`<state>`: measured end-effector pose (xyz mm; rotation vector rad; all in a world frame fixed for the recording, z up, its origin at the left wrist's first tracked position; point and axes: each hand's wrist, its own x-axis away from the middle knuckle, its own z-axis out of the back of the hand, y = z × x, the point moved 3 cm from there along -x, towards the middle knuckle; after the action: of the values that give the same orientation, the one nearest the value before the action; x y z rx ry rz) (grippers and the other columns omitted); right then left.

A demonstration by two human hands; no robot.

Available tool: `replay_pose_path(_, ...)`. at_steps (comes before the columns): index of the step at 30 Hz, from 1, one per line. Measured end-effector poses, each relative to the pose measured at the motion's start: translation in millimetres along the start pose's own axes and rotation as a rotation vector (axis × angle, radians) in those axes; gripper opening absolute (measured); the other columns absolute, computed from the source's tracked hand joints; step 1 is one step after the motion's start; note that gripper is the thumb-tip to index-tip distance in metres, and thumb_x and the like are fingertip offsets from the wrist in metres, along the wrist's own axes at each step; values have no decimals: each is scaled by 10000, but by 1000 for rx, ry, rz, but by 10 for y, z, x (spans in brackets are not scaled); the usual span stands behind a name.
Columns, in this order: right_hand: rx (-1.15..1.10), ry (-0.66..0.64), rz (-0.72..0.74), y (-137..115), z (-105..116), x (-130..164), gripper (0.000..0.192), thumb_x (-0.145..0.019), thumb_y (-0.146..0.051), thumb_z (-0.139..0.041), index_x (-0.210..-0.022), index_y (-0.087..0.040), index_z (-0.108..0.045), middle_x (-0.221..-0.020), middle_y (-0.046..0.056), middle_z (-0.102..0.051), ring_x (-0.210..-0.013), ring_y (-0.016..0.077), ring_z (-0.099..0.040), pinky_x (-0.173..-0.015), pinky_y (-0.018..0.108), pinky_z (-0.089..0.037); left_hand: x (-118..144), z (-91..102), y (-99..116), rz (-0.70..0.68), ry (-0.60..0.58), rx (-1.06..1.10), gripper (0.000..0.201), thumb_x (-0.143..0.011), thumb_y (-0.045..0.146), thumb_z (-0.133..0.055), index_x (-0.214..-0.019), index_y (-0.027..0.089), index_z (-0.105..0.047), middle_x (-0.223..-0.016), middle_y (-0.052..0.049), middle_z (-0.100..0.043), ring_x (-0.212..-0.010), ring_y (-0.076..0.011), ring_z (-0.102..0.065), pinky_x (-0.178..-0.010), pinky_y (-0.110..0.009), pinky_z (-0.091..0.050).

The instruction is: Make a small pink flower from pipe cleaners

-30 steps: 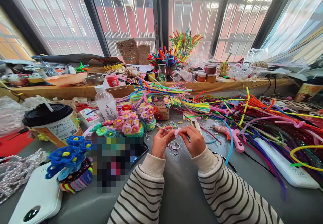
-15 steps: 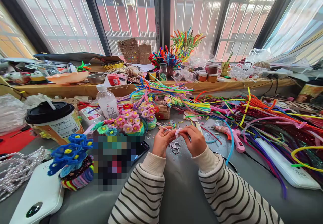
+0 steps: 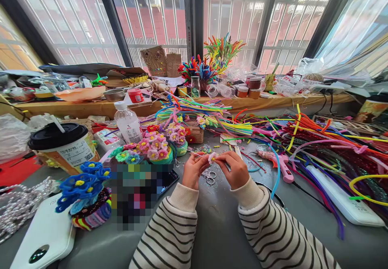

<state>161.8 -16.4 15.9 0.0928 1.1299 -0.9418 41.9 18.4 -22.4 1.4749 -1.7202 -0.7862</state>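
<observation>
Both hands meet over the middle of the grey table at a small pale-pink pipe cleaner flower [image 3: 211,157]. My left hand [image 3: 193,172] pinches it from the left, and a thin pinkish stem sticks out past those fingers. From the right, the closed fingertips of my right hand [image 3: 235,171] grip its other side, where a speck of yellow shows. Fingers hide part of the flower. Just below, small scissors [image 3: 210,177] lie on the table among glittery scraps. To the left stand finished fuzzy flowers, including a pink bunch [image 3: 155,144].
A pink glue gun [image 3: 285,169] lies right of my hands, beside heaps of pipe cleaners [image 3: 321,139]. On the left are a phone [image 3: 169,181] with a blurred screen, blue flowers [image 3: 83,184], a lidded cup [image 3: 65,143], a bottle [image 3: 128,123] and a white device [image 3: 42,228].
The pink flower has turned between my fingers and now shows more of its curved, looped edge. My hands stay almost in place.
</observation>
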Motion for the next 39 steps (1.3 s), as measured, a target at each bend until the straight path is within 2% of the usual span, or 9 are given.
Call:
replay_pose_path(14,18,-9,37,-4,-45,12,78,-717,-130,-464,-684,-125,-535,-668,74,-550,-685,152,-491,-633,278,-428,26,-23,6,13,-9,-6,250,-537,159,-638,-730,137,-480,-649,2,-598,-562,-72,-565,-573,-180,-461)
replay_pose_path(39,12,-33,8,45,-81,25,136,-750,-148,-413,-696,-132,-537,-676,71,-552,-684,146,-491,-632,267,-423,37,-33,10,7,-14,-5,239,-516,152,-647,-694,131,-489,-620,3,-604,-544,-70,-562,-526,-163,-451)
